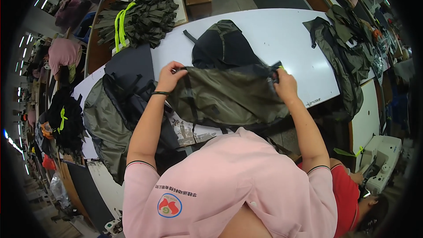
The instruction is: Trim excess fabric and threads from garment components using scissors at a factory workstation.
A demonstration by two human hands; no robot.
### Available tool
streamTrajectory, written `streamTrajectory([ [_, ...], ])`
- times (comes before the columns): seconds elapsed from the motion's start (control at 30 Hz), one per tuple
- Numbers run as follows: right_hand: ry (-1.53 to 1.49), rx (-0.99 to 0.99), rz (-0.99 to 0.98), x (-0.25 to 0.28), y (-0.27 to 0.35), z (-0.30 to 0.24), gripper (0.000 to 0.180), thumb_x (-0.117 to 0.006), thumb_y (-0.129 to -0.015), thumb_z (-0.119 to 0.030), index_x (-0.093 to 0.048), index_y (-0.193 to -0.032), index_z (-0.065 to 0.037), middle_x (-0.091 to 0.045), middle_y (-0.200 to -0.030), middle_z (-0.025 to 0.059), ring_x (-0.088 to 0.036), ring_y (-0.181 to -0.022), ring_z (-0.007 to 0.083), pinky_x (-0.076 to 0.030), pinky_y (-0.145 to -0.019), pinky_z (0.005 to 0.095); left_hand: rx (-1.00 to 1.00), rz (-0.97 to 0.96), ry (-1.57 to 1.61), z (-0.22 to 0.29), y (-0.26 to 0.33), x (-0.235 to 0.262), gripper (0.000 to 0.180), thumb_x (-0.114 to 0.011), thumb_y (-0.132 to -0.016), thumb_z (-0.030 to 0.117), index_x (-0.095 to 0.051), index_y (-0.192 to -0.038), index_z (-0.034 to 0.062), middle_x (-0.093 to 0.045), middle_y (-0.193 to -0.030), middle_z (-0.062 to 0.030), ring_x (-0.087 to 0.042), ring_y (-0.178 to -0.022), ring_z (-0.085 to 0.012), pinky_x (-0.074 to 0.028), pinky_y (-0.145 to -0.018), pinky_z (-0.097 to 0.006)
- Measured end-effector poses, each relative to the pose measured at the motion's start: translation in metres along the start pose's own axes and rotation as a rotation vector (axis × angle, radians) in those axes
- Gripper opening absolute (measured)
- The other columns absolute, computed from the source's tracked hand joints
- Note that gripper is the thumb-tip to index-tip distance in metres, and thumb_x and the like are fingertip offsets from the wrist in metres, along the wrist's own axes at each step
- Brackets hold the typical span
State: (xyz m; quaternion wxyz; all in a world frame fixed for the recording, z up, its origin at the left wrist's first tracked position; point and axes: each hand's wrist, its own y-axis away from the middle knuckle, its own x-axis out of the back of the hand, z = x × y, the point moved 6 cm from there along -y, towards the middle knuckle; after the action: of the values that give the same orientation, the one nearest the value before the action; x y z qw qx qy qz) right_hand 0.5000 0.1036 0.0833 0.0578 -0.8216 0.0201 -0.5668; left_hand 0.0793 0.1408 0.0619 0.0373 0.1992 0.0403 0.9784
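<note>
**Both hands stretch an olive fabric panel over the white surface**

The left hand [169,76] is closed on the upper left corner of an olive fabric panel [229,99], fingers curled over its dark edge. The right hand [284,84] pinches the upper right corner, where a black strap end shows. The panel hangs between them, held up just in front of the person's chest and at the near edge of the white surface [282,35].

Just beyond the panel lies a dark rounded bag piece [220,46], touching or nearly touching its top edge. Left of the panel sits a heap of grey and black bag parts [119,101]; farther left and beyond it lies a bundle of olive straps [141,17] tied with bright yellow cord. Right of the panel, well apart, more olive pieces [341,57] drape over the surface's end.

To handle this well, I judge both corners need even tension, so the top edge stays straight and the straps hang free rather than tangle.
</note>
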Motion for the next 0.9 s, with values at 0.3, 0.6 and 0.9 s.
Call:
streamTrajectory([
  [0.3,-0.420,-0.024,-0.340,-0.057,0.098,0.042,0.037,-0.070,-0.065,0.002,-0.056,-0.099,-0.006,-0.063,-0.090,0.0171,-0.060,-0.089,0.0402,-0.048,-0.075,0.0451,-0.719,-0.380,-0.330,0.050,0.081,-0.161,0.017,-0.074,-0.075,0.018,-0.064,-0.085,0.0092,-0.062,-0.090,-0.0086,-0.057,-0.090,-0.0297,-0.044,-0.081,-0.040],
  [0.6,-0.391,-0.197,-0.208,-0.101,0.146,0.080,0.038,-0.064,-0.062,0.006,-0.055,-0.098,-0.004,-0.063,-0.096,0.0179,-0.058,-0.095,0.0403,-0.047,-0.081,0.0418,-0.772,-0.557,-0.535,0.032,0.094,-0.307,0.019,-0.074,-0.073,0.022,-0.067,-0.087,0.0108,-0.056,-0.088,-0.0054,-0.052,-0.094,-0.0266,-0.040,-0.081,-0.040],
  [0.9,-0.835,-0.322,-0.210,-0.066,0.150,0.109,0.020,-0.067,-0.077,0.001,-0.053,-0.091,-0.004,-0.058,-0.074,0.0020,-0.053,-0.068,0.0077,-0.046,-0.065,0.0241,-0.030,-0.823,0.062,0.009,0.071,-0.310,0.011,-0.071,-0.080,0.011,-0.064,-0.082,0.0037,-0.065,-0.078,-0.0053,-0.059,-0.073,-0.0142,-0.047,-0.069,-0.029],
])
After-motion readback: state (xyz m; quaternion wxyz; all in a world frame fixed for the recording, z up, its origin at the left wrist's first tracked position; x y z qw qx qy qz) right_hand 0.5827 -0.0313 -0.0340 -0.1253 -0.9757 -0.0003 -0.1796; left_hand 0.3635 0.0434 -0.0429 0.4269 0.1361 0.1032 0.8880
